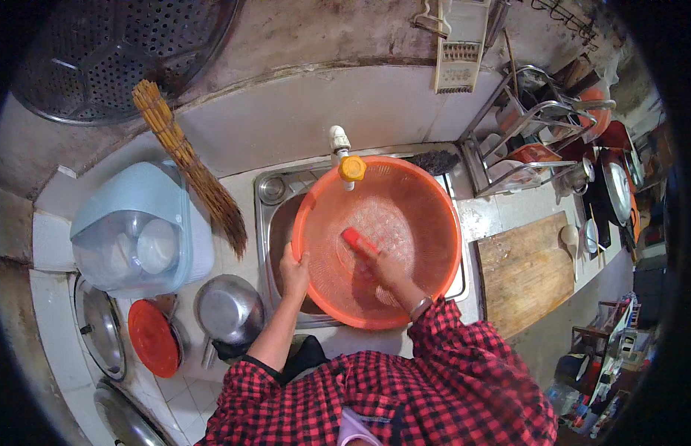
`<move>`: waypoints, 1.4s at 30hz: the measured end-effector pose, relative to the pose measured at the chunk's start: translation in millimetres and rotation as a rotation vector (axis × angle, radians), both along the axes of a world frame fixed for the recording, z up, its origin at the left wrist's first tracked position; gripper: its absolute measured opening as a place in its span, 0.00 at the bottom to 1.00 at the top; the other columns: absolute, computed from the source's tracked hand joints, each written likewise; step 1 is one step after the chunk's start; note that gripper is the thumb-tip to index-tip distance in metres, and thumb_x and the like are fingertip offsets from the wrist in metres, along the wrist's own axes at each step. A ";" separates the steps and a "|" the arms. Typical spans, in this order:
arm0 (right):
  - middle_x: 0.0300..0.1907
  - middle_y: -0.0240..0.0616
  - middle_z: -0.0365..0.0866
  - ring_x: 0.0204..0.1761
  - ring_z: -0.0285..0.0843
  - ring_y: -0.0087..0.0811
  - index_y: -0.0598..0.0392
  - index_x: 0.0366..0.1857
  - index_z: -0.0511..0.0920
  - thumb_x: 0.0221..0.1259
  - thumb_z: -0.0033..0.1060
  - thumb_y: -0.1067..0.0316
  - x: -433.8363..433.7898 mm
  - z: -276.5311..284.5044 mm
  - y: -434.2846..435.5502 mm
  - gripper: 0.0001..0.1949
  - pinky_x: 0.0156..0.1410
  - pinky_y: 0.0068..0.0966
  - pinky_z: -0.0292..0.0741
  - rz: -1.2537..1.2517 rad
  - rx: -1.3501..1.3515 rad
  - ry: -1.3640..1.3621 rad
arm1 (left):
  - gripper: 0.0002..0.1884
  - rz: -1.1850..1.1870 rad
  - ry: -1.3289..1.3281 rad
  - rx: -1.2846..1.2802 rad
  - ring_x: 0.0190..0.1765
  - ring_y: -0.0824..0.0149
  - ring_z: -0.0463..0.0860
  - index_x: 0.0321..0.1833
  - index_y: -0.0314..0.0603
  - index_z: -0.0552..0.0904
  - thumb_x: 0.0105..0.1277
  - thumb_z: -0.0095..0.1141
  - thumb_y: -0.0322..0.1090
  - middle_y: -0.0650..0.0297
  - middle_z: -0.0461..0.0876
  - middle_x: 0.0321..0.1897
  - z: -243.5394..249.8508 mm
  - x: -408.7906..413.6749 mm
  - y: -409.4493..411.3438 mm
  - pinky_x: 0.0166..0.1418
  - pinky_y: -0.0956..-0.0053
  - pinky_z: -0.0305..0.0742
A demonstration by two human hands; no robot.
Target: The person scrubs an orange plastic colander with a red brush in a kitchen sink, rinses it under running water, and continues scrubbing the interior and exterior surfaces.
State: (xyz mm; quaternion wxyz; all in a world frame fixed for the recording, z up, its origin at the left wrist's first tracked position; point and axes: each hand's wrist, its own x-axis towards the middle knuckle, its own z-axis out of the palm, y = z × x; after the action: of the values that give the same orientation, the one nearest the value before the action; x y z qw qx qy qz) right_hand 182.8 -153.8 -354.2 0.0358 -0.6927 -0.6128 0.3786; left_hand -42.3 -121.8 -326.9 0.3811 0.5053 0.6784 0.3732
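A large orange plastic basin with a perforated-looking wall rests tilted over a stainless steel sink, below a white tap with a yellow handle. My left hand grips the basin's left rim, thumb on the inside. Inside the basin, my right hand is closed around a red object, perhaps a brush or scrubber; its underside is hidden and the hand is slightly blurred. The red end points up and left over the basin's bottom. No running water can be made out from the tap.
Left of the sink are a stick whisk broom, a blue-lidded dish box, a metal saucepan and a red lid. On the right, a wooden cutting board lies near a metal dish rack. A grater hangs on the wall.
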 end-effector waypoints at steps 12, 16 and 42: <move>0.41 0.53 0.81 0.33 0.84 0.52 0.22 0.74 0.56 0.64 0.49 0.62 -5.9 -24.7 -20.2 0.33 0.39 0.45 0.81 0.087 0.052 -0.060 | 0.15 0.000 0.030 0.075 0.46 0.48 0.84 0.52 0.32 0.77 0.64 0.59 0.30 0.47 0.84 0.40 -5.8 0.2 0.5 0.51 0.58 0.76; 0.46 0.54 0.78 0.36 0.84 0.54 0.14 0.75 0.50 0.66 0.47 0.63 32.1 -4.2 -14.0 0.36 0.43 0.47 0.81 0.342 -0.137 0.122 | 0.13 0.002 0.003 0.089 0.46 0.58 0.83 0.52 0.33 0.77 0.66 0.59 0.27 0.52 0.84 0.42 -2.7 0.5 0.2 0.52 0.65 0.75; 0.34 0.54 0.84 0.31 0.85 0.50 0.52 0.63 0.70 0.68 0.51 0.55 31.9 -40.2 37.3 0.23 0.33 0.46 0.79 -0.163 0.151 -0.092 | 0.16 0.034 0.007 0.082 0.48 0.49 0.84 0.53 0.32 0.76 0.63 0.59 0.27 0.47 0.84 0.44 -6.4 -0.4 -2.1 0.54 0.59 0.75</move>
State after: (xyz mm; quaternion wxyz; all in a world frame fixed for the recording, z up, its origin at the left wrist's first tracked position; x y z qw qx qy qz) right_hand 214.7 -116.4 -394.4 0.0901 -0.7522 -0.5822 0.2950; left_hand -42.7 -124.0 -333.3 0.3514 0.5102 0.6723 0.4053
